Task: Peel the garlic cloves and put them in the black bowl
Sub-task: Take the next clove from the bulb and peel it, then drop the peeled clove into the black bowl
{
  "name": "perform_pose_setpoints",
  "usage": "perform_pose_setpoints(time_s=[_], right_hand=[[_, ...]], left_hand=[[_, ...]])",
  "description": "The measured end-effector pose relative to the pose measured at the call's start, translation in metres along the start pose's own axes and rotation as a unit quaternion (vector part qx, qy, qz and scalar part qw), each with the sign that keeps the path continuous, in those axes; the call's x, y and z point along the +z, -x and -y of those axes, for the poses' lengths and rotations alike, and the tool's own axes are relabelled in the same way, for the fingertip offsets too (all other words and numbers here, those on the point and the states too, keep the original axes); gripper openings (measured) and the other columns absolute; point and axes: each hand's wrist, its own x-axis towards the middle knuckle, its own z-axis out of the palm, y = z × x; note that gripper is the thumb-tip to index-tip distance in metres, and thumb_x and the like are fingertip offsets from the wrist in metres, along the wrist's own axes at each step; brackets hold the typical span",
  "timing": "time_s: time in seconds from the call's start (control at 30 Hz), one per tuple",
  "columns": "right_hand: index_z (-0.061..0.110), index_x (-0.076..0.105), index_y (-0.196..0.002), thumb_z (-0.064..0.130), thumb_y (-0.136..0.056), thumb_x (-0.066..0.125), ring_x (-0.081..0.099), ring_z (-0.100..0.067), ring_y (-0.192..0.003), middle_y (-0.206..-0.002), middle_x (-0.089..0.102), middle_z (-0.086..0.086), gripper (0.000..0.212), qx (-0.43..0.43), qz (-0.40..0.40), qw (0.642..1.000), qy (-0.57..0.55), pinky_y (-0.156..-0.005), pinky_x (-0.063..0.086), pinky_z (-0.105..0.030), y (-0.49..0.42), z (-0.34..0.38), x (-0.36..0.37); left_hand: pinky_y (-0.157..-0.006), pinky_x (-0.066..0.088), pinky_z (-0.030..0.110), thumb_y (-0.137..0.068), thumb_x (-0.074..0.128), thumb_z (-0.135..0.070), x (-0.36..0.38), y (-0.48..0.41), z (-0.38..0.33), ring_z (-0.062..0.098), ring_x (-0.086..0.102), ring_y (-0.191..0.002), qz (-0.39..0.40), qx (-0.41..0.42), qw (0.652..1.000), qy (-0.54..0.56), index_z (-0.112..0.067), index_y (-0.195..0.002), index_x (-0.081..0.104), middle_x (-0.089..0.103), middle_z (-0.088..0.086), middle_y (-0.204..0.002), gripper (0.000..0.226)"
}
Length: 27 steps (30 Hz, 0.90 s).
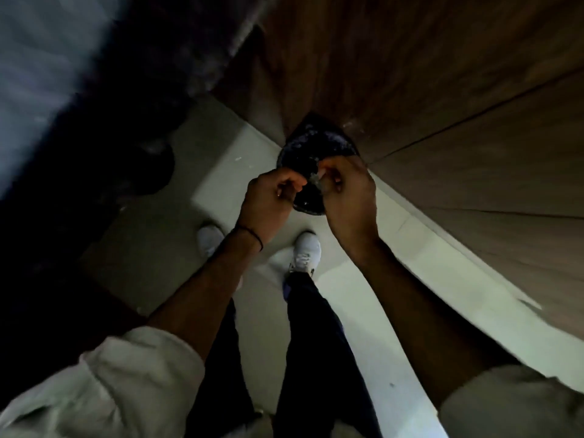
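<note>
The view is dim and blurred. I stand with both hands raised over a dark round container (311,147) on the floor by a wooden cabinet; whether it is the black bowl or a bin I cannot tell. Pale specks lie on its dark inside. Between my hands is a small pale piece, a garlic clove (315,179) or its skin. My right hand (346,197) pinches it with thumb and fingertips. My left hand (270,199) has its fingers curled, with the tips meeting the same piece from the left.
A wood-grain cabinet front (442,105) fills the upper right. Below are a pale tiled floor (177,235), my white shoes (305,251) and dark trousers. A dark wall or counter edge (79,169) runs down the left.
</note>
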Motion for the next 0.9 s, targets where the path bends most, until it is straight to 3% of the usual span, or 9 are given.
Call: perform_pose_setpoints(time_s=[0.07, 0.17, 0.27, 0.37, 0.5, 0.7, 0.9], right_hand=[[0.005, 0.070, -0.104, 0.007, -0.094, 0.055, 0.059, -0.012, -0.092, -0.106, 0.062, -0.008, 0.018, -0.058, 0.015, 0.998, -0.019, -0.078, 0.043, -0.013, 0.020, 0.064, -0.028], [0.005, 0.069, -0.106, 0.006, -0.095, 0.058, 0.054, -0.001, -0.090, -0.105, 0.061, -0.004, 0.016, -0.156, 0.021, 0.987, -0.039, -0.080, 0.038, -0.002, 0.053, 0.155, -0.060], [0.006, 0.069, -0.104, 0.005, -0.093, 0.059, 0.057, -0.002, -0.091, -0.102, 0.062, -0.004, 0.015, -0.253, 0.022, 0.966, -0.055, -0.083, 0.040, -0.006, 0.089, 0.226, -0.075], [0.007, 0.070, -0.102, 0.006, -0.092, 0.061, 0.060, -0.006, -0.091, -0.099, 0.063, -0.004, 0.013, -0.321, 0.030, 0.944, -0.069, -0.083, 0.043, -0.012, 0.124, 0.275, -0.069], [0.012, 0.071, -0.100, 0.008, -0.092, 0.062, 0.062, -0.006, -0.085, -0.097, 0.064, 0.001, 0.013, -0.357, 0.094, 0.923, -0.105, -0.079, 0.044, -0.012, 0.182, 0.328, -0.022], [0.014, 0.071, -0.102, 0.009, -0.094, 0.063, 0.064, -0.005, -0.088, -0.099, 0.066, 0.004, 0.013, -0.404, 0.245, 0.873, -0.122, -0.075, 0.045, -0.010, 0.287, 0.387, 0.071], [0.022, 0.070, -0.100, 0.013, -0.095, 0.062, 0.064, -0.005, -0.093, -0.102, 0.066, 0.004, 0.013, -0.429, 0.421, 0.794, -0.088, -0.079, 0.047, -0.011, 0.402, 0.412, 0.160]], left_hand=[[-0.081, 0.057, 0.046, -0.080, 0.045, -0.009, -0.038, 0.038, -0.042, 0.020, 0.068, -0.089, -0.027, 0.029, 0.999, 0.031, -0.018, -0.094, 0.073, 0.072, -0.001, -0.092, 0.033], [-0.080, 0.057, 0.035, -0.082, 0.046, -0.009, -0.101, 0.094, -0.099, 0.008, 0.067, -0.084, -0.083, 0.072, 0.993, 0.030, -0.018, -0.098, 0.073, 0.069, -0.012, -0.090, 0.033], [-0.078, 0.053, 0.025, -0.086, 0.047, -0.010, -0.161, 0.147, -0.130, 0.010, 0.066, -0.080, -0.147, 0.127, 0.980, 0.046, -0.016, -0.100, 0.071, 0.071, -0.004, -0.093, 0.028], [-0.077, 0.050, 0.020, -0.091, 0.051, -0.015, -0.210, 0.198, -0.137, 0.006, 0.066, -0.082, -0.206, 0.157, 0.965, 0.032, -0.017, -0.101, 0.072, 0.071, -0.007, -0.094, 0.023], [-0.068, 0.049, 0.025, -0.091, 0.054, -0.018, -0.267, 0.277, -0.115, 0.007, 0.065, -0.075, -0.334, 0.162, 0.928, 0.017, -0.020, -0.098, 0.071, 0.071, -0.009, -0.091, 0.019], [-0.073, 0.054, 0.037, -0.096, 0.060, -0.005, -0.328, 0.401, -0.040, 0.012, 0.067, -0.081, -0.485, 0.096, 0.869, 0.032, -0.020, -0.099, 0.072, 0.072, -0.010, -0.094, 0.020], [-0.077, 0.055, 0.040, -0.096, 0.059, -0.004, -0.355, 0.521, 0.030, 0.010, 0.068, -0.081, -0.633, -0.001, 0.769, 0.089, -0.018, -0.098, 0.074, 0.073, -0.010, -0.093, 0.020]])
